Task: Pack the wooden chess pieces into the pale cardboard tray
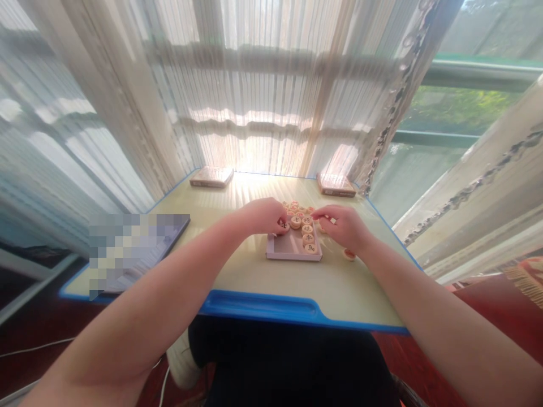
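Observation:
A shallow box (pixel 288 244) on the table holds several round wooden chess pieces along its right side and far edge; the near left part of its floor is bare. My left hand (pixel 268 216) is at the box's far left corner, its fingers closed on a round piece (pixel 284 227). Just right of the box's far corner is my right hand (pixel 339 222), thumb and fingers apart, beside a piece (pixel 307 221). Behind the box lie more loose pieces (pixel 293 206), partly hidden. One piece (pixel 349 254) rests on the table under my right wrist.
Two flat boxes stand at the table's back, one left (pixel 212 176) and one right (pixel 336 185). A dark-edged flat item (pixel 148 249), partly pixelated, lies at the left. The table (pixel 241 271) has a blue edge with a pen tray (pixel 258 305). Curtains hang behind.

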{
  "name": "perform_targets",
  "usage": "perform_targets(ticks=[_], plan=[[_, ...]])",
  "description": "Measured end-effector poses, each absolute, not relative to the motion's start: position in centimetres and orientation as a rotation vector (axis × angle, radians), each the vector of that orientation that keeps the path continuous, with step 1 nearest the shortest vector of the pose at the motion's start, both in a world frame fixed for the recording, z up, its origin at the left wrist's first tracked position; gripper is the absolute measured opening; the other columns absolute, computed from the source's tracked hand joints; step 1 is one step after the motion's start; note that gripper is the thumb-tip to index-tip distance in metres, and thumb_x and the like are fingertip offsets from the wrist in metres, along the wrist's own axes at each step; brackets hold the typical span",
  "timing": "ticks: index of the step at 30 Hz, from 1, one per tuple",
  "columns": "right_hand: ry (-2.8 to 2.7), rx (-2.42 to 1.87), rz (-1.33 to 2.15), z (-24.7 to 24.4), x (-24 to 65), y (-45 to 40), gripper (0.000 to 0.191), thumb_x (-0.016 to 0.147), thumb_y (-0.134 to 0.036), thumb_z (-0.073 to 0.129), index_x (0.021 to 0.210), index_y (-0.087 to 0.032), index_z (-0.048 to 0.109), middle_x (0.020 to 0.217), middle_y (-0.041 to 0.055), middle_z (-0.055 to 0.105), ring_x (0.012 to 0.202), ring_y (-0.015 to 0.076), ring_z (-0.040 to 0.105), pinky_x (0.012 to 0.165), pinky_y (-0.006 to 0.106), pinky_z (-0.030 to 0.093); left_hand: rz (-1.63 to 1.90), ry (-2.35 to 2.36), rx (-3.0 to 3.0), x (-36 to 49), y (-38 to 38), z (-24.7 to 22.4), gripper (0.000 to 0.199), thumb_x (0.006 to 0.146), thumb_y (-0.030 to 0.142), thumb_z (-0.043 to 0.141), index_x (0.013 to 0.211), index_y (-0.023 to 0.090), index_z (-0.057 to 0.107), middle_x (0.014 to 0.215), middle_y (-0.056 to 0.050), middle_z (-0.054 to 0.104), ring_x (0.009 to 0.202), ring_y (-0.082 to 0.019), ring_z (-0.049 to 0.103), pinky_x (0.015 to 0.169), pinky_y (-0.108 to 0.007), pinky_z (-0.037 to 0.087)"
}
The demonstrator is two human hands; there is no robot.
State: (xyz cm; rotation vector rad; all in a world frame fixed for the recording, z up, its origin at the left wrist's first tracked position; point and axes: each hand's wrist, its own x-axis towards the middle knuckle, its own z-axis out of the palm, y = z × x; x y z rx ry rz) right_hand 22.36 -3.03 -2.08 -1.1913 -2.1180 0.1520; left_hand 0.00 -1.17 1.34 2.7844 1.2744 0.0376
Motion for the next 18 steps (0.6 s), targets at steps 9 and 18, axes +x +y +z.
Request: perform_targets(ticks=[9,18], plan=[[-2.095,-1.246,0.183,-1.91,22.43,-3.14,0.023,0.076,-0.017,0.049,0.079,-0.023,0.072,0.083,0.0007,0.073,0.073,0.0172,0.065,0.068,0.029,0.05,0.091,1.198,2.684,-0.38,-1.11,1.46,0.016,0.066,0.029,0.06,0.071,0.022,0.073,0.061,0.002,0.066,0.055,-0.013,0.054,0.052,-0.025,0.032],[-2.072,-1.271,0.146,-2.1,23.26,-2.6,0.024,0.076,-0.017,0.05,0.08,-0.021,0.073,0.08,0.0011,0.073,0.07,0.0164,0.064,0.068,0.029,0.049,0.064,1.115,2.754,-0.34,-0.91,1.29,0.02,0.07,0.034,0.057,0.068,0.023,0.074,0.058,0.002,0.065,0.053,-0.012,0.053,0.053,-0.024,0.032]])
